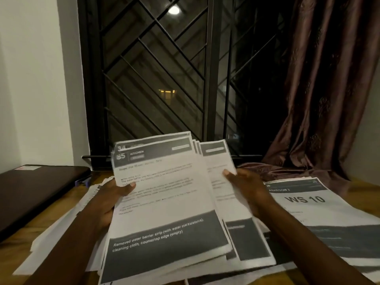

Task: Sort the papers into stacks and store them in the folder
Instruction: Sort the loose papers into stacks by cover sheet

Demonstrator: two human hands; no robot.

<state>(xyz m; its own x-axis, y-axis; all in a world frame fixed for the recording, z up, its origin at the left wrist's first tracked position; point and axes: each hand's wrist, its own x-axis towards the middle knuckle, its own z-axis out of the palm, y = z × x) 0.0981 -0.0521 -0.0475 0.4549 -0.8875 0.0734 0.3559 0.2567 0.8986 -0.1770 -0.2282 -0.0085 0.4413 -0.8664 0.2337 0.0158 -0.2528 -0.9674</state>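
A: Paper status?
B: A fanned bundle of white printed sheets with dark grey bands (pixel 168 194) is held tilted above the near middle of the table. Its front sheet is headed "KITCHEN" and numbered 85.
A: Grip?
B: Left hand (pixel 111 200): grip clamped on the bundle's left edge, thumb laid on the front sheet, fingers hidden behind. Right hand (pixel 246 188): grip clamped on the sheets fanned out rightward, thumb on top.
A: Rest?
B: A stack of like sheets topped "WS 10" (pixel 308 204) is laid at the right on the brown wooden table (pixel 12 251). Loose white sheets (pixel 61 229) are spread at the left and under the bundle. A flat dark brown case (pixel 37 192) is seen far left; whether it is the folder cannot be told. A black barred window (pixel 154 68) and a brown satin curtain (pixel 320 79) are seen at the far side.
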